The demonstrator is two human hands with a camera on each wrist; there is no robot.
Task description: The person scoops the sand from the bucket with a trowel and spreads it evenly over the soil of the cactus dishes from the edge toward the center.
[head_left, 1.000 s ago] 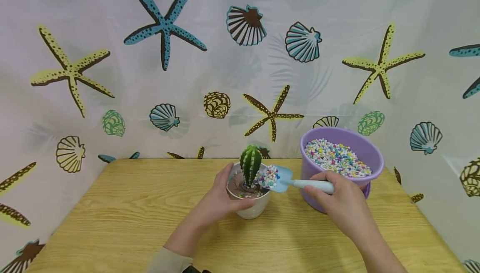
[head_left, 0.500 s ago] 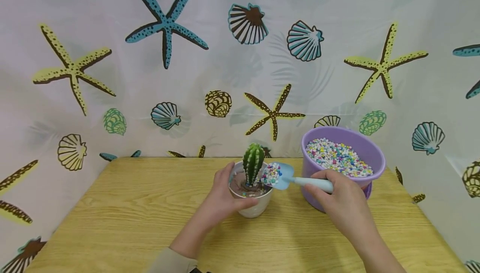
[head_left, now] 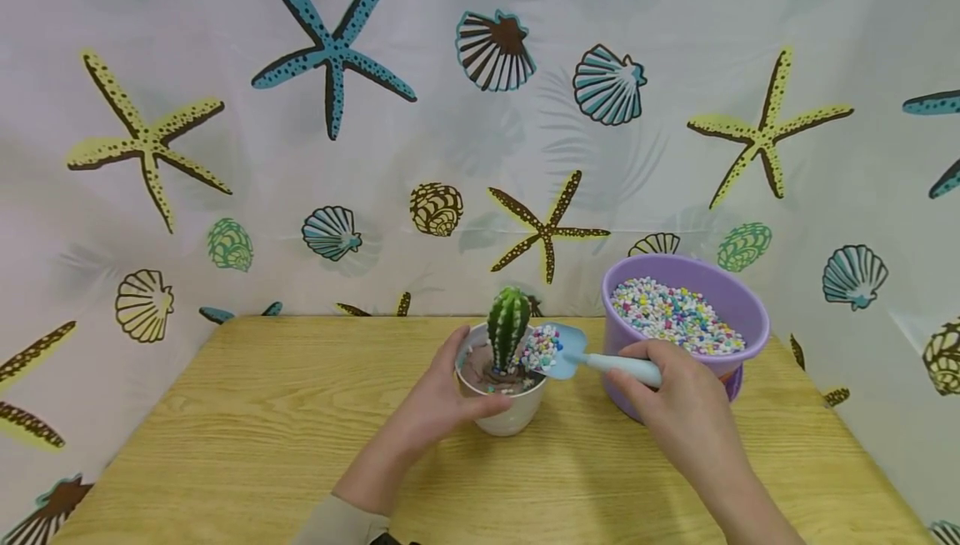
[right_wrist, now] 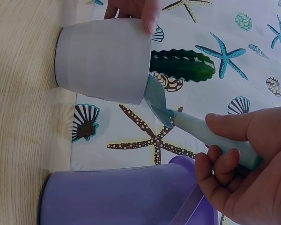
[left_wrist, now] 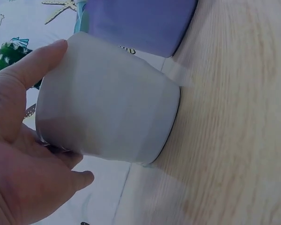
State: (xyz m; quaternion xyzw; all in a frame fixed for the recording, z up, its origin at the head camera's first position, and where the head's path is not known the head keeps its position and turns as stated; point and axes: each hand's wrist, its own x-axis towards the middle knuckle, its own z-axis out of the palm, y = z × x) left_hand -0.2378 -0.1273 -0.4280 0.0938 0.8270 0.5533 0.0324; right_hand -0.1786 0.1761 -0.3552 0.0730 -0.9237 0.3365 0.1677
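Note:
A white flower pot [head_left: 510, 420] stands on the table with brown soil [head_left: 476, 368] and a green cactus [head_left: 507, 324] in it. My left hand [head_left: 435, 406] holds the pot at its upper left side, thumb [left_wrist: 47, 56] along the outside near the rim. My right hand [head_left: 693, 403] grips the pale blue handle of a small trowel [head_left: 576, 352]. On its blade lies a heap of coloured pebbles [head_left: 542, 347], beside the cactus. In the right wrist view the blade [right_wrist: 155, 93] is right at the pot's rim. A few pebbles dot the soil.
A purple bucket [head_left: 618, 370] full of multicoloured pebbles [head_left: 675, 316] stands to the right of the pot, behind my right hand. The wooden table [head_left: 262, 428] ends at a pale curtain [head_left: 390, 145] printed with starfish and shells.
The trowel blade has shifted slightly, staying loaded at the pot's right rim. The cactus top sits a little further right. My left hand keeps its hold on the pot.

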